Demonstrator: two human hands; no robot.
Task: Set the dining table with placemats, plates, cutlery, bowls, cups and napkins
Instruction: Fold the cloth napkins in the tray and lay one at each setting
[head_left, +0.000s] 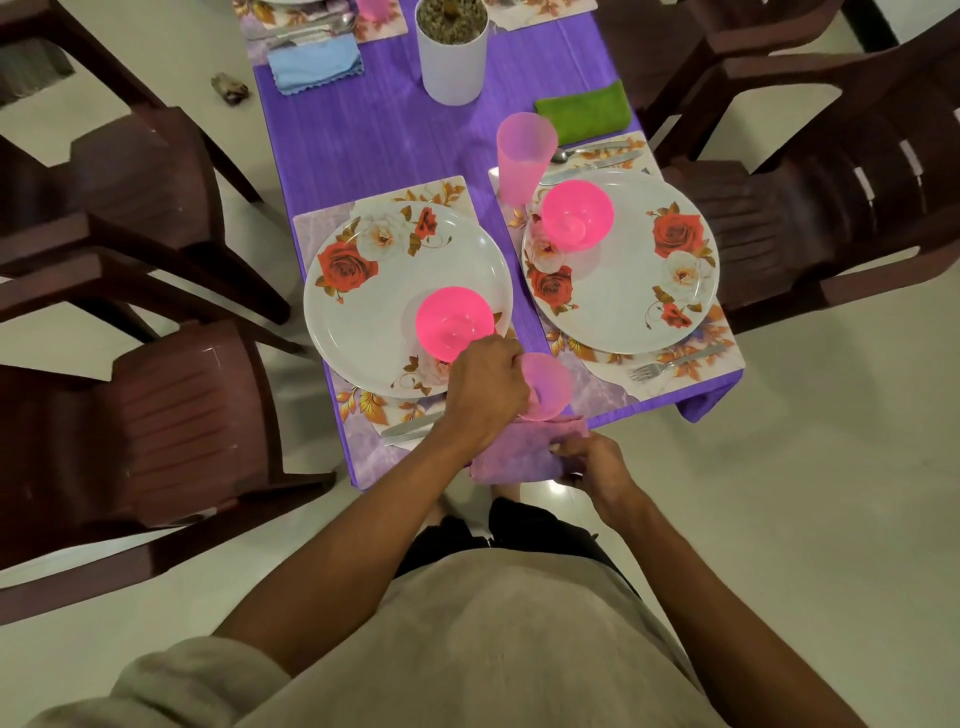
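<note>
Soft, even indoor light, faint shadows, wide-angle bending at edges, slight blur.

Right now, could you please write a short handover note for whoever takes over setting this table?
Left hand grips a translucent pink plastic cup at the near table edge. Right hand pinches a folded lilac cloth napkin beside it.
Done: near right setting has floral plate, pink bowl, tall pink cup, fork, green napkin. Near left floral plate holds a pink bowl; a knife lies beside it.
Left: set down this cup and napkin.
</note>
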